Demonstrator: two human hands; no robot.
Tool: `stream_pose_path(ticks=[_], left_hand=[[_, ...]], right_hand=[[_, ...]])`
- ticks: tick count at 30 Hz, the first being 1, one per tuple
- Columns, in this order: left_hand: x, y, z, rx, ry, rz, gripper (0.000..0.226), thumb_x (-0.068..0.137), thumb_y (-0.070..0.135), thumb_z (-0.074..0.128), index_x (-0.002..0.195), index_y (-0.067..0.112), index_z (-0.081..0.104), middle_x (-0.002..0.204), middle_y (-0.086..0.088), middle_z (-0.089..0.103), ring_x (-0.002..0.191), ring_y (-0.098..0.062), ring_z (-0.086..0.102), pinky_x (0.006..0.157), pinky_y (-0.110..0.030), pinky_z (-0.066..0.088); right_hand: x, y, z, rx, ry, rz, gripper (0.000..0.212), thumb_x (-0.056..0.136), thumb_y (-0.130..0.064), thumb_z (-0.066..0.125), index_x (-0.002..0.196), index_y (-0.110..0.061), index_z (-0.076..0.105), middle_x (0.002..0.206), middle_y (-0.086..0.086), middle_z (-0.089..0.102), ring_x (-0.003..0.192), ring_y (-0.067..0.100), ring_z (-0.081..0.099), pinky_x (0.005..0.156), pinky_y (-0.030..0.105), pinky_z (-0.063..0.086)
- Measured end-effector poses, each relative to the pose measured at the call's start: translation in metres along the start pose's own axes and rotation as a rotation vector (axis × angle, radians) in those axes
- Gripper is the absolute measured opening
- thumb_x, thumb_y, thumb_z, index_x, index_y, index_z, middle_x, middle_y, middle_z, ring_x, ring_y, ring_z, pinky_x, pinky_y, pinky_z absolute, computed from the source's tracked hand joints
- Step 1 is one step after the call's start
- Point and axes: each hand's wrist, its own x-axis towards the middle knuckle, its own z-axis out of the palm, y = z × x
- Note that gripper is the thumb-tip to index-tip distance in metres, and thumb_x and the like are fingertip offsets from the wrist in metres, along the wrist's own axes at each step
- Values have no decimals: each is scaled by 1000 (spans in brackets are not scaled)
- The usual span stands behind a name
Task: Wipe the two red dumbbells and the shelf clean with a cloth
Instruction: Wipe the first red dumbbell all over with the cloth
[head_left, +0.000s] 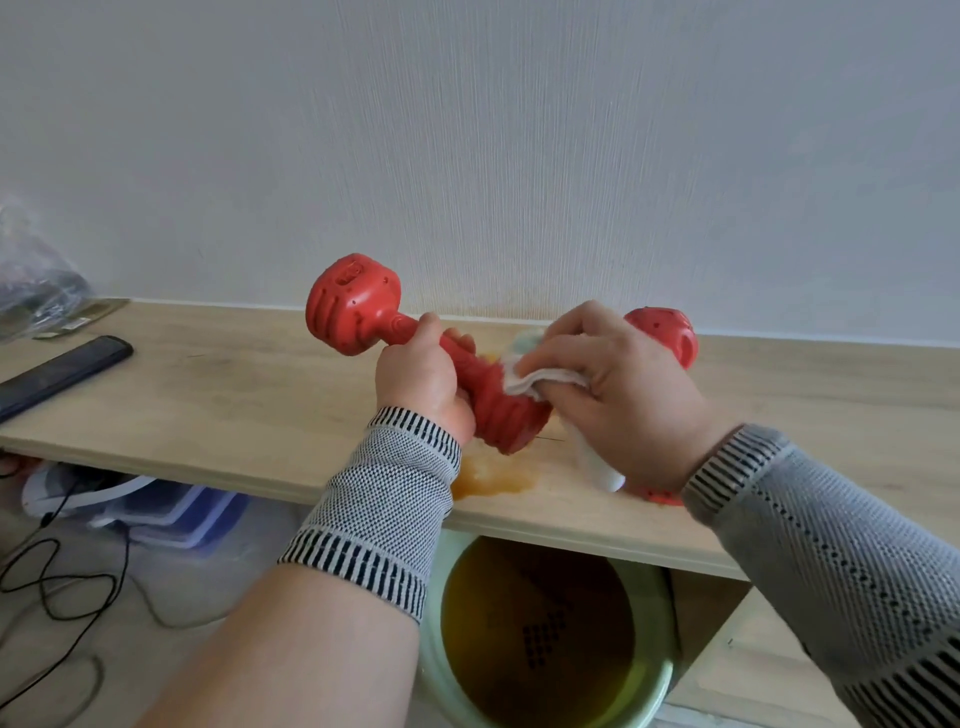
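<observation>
My left hand (421, 376) grips the handle of a red dumbbell (353, 309) and holds it tilted above the wooden shelf (234, 395), far head up to the left, near head low. My right hand (618, 384) holds a white cloth (524, 376) pressed against the dumbbell's near head. A second red dumbbell (662, 332) lies on the shelf behind my right hand, mostly hidden; a red bit of it shows under my wrist. An orange-brown wet stain (493, 478) spreads on the shelf below the held dumbbell.
A black remote (62, 371) lies at the shelf's left end beside a plastic bag (36, 280). Under the shelf stand a pale green bucket (660, 691) of brownish water, clear storage boxes (171, 512) and loose black cables (62, 587) on the floor. The wall runs right behind the shelf.
</observation>
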Motion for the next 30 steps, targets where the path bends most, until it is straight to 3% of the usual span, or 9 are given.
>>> stream_pose_path(ticks=[2,5,7,10,12,14,18,24,30], left_hand=[[1,0,-3,-5,9,-14,25,98,18,52,74,14,49,54,2,54,42,-9,54,58,-28,49],[1,1,-2,-32,27,-6,24,98,16,52,74,13,50,50,2,54,47,-11,54,70,-34,50],[0,3,1,-61,26,-21,17,97,16,53,80,13,52,62,-1,56,57,-14,56,75,-36,50],[4,9,2,-177,3,-88,6,96,15,50,97,9,53,91,-8,57,76,-21,60,87,-38,52],[7,9,-1,-173,-26,-103,11,97,10,48,105,6,54,101,-9,60,85,-21,63,81,-39,54],[7,5,-3,-118,-68,-92,12,97,8,48,106,5,55,101,-8,62,85,-20,66,73,-39,55],[6,2,-4,-110,-161,-29,20,96,16,57,115,11,54,96,-9,66,77,-19,68,80,-42,58],[14,-1,-4,-106,-133,8,14,96,22,57,107,15,51,73,-1,60,62,-13,61,62,-30,53],[15,-1,-5,-55,-121,80,6,99,17,50,100,12,47,73,-3,53,59,-14,58,51,-26,50]], right_hand=[[-2,-4,3,-9,-64,-64,16,84,-16,66,95,-24,74,98,-6,54,86,14,59,76,21,46],[1,7,-2,-6,16,79,16,85,-19,65,95,-27,74,97,-8,57,85,10,59,70,6,40],[2,13,-5,42,51,202,15,85,-23,64,95,-30,73,96,-7,61,85,7,59,69,5,39],[3,13,-4,217,96,308,14,85,-24,63,94,-30,72,92,-9,65,87,3,60,75,14,45],[3,11,-3,312,109,356,20,87,-18,60,101,-26,72,92,-11,69,87,2,63,74,14,48],[4,11,-5,397,133,406,21,87,-17,60,104,-24,72,89,-13,70,84,-2,64,70,10,49],[7,13,-7,550,159,473,16,89,-22,61,100,-22,73,86,-6,73,82,9,69,76,29,56],[9,5,-3,495,111,401,12,89,-21,61,93,-24,72,80,-6,70,75,10,67,70,30,55],[6,-11,-2,51,-22,4,15,84,-17,63,93,-26,71,100,-12,57,85,5,59,76,21,48]])
